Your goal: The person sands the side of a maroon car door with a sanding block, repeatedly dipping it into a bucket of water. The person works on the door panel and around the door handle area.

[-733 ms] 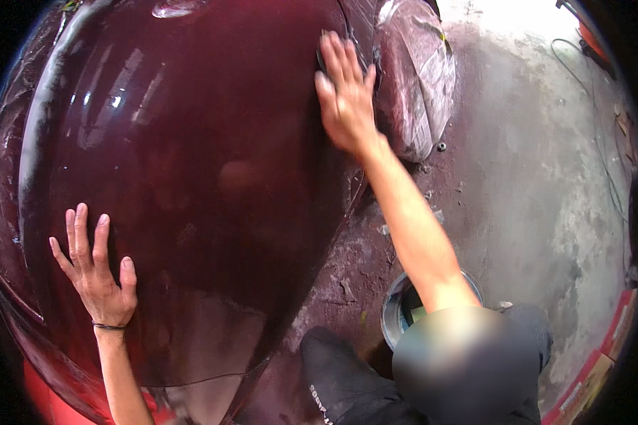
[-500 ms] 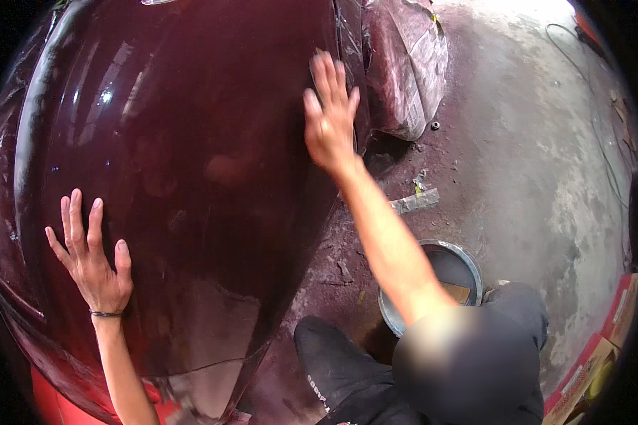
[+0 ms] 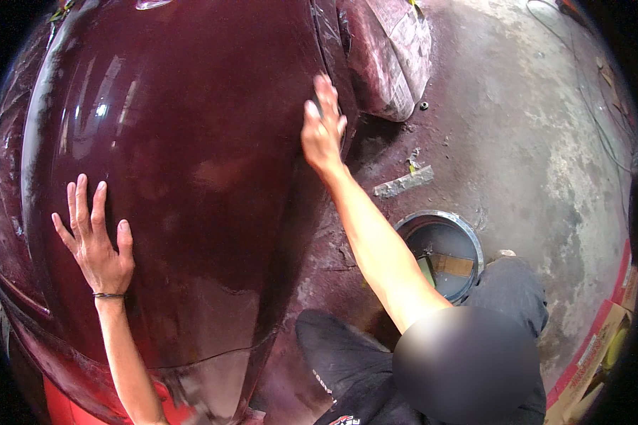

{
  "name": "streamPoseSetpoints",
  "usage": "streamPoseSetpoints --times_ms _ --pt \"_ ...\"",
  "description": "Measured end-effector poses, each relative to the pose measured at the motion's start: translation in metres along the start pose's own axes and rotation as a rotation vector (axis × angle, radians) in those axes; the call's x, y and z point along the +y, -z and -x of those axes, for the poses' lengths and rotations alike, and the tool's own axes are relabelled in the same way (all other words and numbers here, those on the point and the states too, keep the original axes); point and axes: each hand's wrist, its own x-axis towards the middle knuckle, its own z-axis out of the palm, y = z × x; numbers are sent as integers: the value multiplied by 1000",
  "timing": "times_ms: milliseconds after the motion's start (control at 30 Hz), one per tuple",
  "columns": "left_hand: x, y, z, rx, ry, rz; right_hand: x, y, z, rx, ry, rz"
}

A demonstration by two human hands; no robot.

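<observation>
Spreading wide, the empty left hand [image 3: 104, 256] rests on a glossy maroon car panel [image 3: 191, 227]. Near the panel's right edge, the right hand [image 3: 322, 137] is outstretched; any hold is unclear.

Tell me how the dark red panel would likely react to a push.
The dark red panel is probably stiff, since its broad curve shows no visible dent around the left hand. Its glossy reflections suggest a smooth, possibly slippery surface.

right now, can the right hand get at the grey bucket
Probably yes: the right hand is at the edge of the maroon car panel, but the grey bucket stands beside the right leg, with no lid in the way.
</observation>
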Motion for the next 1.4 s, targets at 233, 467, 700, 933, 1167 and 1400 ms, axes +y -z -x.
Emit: streamPoseSetpoints --times_ms 233,467,700,933,1167,1400 --pt "0 -5 6 35 19 23 -36 -22 161 -233 -105 59" --pt "3 -11 0 102 49 64 3 -1 11 -93 -183 -12" --pt "-4 -14 13 105 83 33 -54 -25 194 -252 181 311" --pt "-1 -13 6 110 86 49 -33 0 -25 -32 163 377" --pt "-1 -12 10 93 95 28 -64 -39 139 -210 419 326" --pt "3 -11 3 96 99 51 -41 -27 -39 60 386 380"
